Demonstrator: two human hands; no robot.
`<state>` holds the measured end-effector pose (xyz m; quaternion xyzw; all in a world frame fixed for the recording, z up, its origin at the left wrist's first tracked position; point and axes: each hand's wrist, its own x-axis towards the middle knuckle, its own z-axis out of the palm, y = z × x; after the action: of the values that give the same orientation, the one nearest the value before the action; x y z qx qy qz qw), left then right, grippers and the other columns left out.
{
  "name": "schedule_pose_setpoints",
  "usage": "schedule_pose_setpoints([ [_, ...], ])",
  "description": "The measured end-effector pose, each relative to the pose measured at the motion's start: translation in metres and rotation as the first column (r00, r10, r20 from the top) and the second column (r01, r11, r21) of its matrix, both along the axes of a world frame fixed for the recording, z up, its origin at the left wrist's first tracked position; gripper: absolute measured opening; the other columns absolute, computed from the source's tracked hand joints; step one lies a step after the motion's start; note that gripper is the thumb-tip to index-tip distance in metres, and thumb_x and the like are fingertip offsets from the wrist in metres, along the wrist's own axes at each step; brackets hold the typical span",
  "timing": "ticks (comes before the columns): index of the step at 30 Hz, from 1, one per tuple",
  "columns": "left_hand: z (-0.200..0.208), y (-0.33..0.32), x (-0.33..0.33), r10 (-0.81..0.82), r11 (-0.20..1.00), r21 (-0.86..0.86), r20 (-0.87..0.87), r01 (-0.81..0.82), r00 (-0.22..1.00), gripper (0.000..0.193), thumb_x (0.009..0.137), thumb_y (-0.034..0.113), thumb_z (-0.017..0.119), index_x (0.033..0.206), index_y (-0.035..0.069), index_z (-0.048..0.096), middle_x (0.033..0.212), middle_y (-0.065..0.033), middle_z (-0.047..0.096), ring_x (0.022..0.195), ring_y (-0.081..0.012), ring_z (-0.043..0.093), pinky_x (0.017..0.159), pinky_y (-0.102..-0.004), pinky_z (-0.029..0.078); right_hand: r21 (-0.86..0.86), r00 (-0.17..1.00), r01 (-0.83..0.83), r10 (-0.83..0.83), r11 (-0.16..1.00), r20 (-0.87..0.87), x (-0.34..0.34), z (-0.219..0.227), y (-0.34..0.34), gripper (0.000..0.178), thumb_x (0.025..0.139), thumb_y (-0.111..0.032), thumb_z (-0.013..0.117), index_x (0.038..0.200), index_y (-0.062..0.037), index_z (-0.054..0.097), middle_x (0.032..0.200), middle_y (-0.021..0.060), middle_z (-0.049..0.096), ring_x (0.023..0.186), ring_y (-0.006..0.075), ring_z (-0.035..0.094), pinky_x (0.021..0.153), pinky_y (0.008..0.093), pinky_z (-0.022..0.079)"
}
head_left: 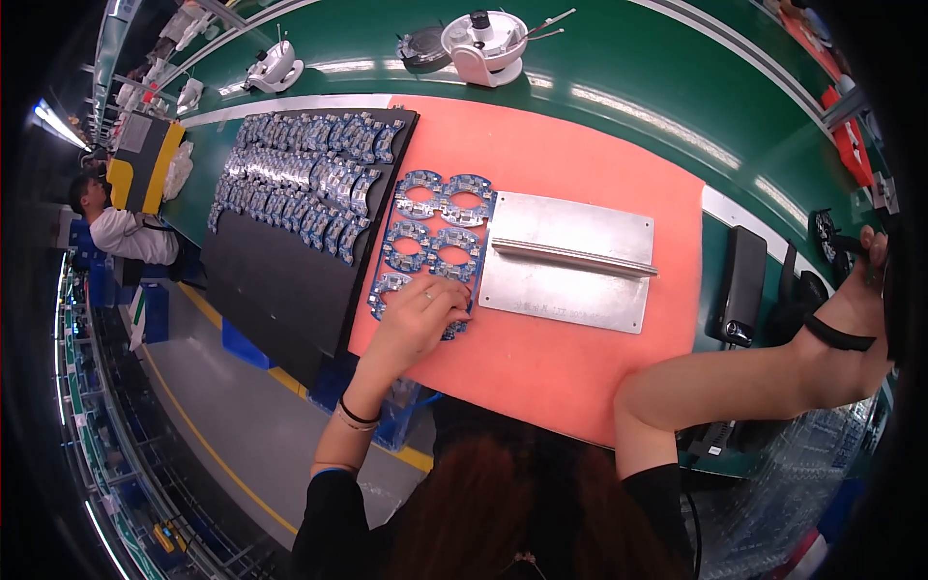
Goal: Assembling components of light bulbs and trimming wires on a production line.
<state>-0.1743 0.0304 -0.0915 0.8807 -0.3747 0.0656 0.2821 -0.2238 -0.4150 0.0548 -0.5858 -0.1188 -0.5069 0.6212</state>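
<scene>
A panel of blue circuit boards (407,246), joined in two columns with oval openings, lies on an orange-pink mat (541,372). My left hand (425,309) rests over the near end of this panel, fingers bent together on its boards and right edge. Beside the panel is a flat silver metal plate (570,295) with a long raised bar across its middle. Far to the right, my right hand (863,275) is raised at the picture's rim. Its fingers curl at a dark object there, which I cannot make out.
Rows of separated blue circuit boards (290,174) cover much of a black board (280,266) at left. A black oblong device (742,285) lies right of the mat. White round devices (483,48) stand on the green bench behind. A person (130,232) sits far left.
</scene>
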Motion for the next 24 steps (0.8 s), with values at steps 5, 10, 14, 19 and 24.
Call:
schedule_pose_setpoints([
  [5, 0.001, -0.001, -0.002, -0.009, 1.000, 0.026, 0.064, 0.007, 0.998, 0.020, 0.076, 0.009, 0.076, 0.089, 0.003, 0.063, 0.097, -0.0075, 0.068, 0.092, -0.0269, 0.064, 0.079, -0.0368, 0.052, 0.018, 1.000, -0.012, 0.012, 1.000, 0.010, -0.005, -0.010, -0.009, 0.048, 0.094, -0.027, 0.039, 0.117, 0.0073, 0.065, 0.117, 0.0246, 0.064, 0.114, 0.0376, 0.059, 0.109, 0.0533, 0.035],
  [10, -0.009, 0.004, 0.007, -0.041, 0.999, 0.004, 0.095, 0.041, 0.995, 0.020, 0.075, 0.010, 0.076, 0.089, 0.004, 0.062, 0.095, -0.0067, 0.067, 0.091, -0.0259, 0.064, 0.079, -0.0376, 0.051, 0.008, 1.000, -0.009, 0.009, 1.000, 0.022, -0.003, -0.007, -0.009, 0.050, 0.095, -0.032, 0.040, 0.118, 0.0054, 0.065, 0.120, 0.0232, 0.065, 0.116, 0.0378, 0.059, 0.109, 0.0547, 0.035],
  [14, -0.003, 0.004, 0.011, -0.055, 0.998, -0.002, 0.029, 0.055, 0.998, 0.020, 0.076, 0.012, 0.076, 0.087, 0.005, 0.062, 0.095, -0.0056, 0.067, 0.091, -0.0257, 0.063, 0.082, -0.0382, 0.050, -0.024, 1.000, 0.001, -0.001, 1.000, 0.013, 0.001, -0.007, -0.010, 0.050, 0.095, -0.031, 0.040, 0.119, 0.0057, 0.065, 0.120, 0.0233, 0.065, 0.115, 0.0376, 0.060, 0.109, 0.0553, 0.035],
  [19, 0.003, 0.001, 0.004, -0.034, 0.997, 0.072, 0.014, 0.033, 0.999, 0.019, 0.076, 0.013, 0.077, 0.086, 0.005, 0.063, 0.101, -0.0037, 0.066, 0.099, -0.0247, 0.061, 0.084, -0.0384, 0.049, -0.031, 1.000, -0.013, 0.013, 0.999, -0.002, 0.003, -0.007, -0.010, 0.050, 0.096, -0.030, 0.040, 0.119, 0.0062, 0.064, 0.120, 0.0237, 0.064, 0.116, 0.0376, 0.059, 0.108, 0.0552, 0.035],
  [24, -0.006, 0.007, 0.003, 0.010, 1.000, -0.014, 0.002, -0.010, 1.000, 0.019, 0.074, 0.013, 0.079, 0.086, 0.007, 0.066, 0.101, -0.0018, 0.065, 0.101, -0.0231, 0.060, 0.084, -0.0379, 0.050, -0.014, 0.999, -0.052, 0.052, 0.999, -0.003, 0.004, -0.007, -0.009, 0.049, 0.096, -0.029, 0.039, 0.119, 0.0068, 0.064, 0.119, 0.0239, 0.065, 0.116, 0.0376, 0.059, 0.108, 0.0549, 0.036],
])
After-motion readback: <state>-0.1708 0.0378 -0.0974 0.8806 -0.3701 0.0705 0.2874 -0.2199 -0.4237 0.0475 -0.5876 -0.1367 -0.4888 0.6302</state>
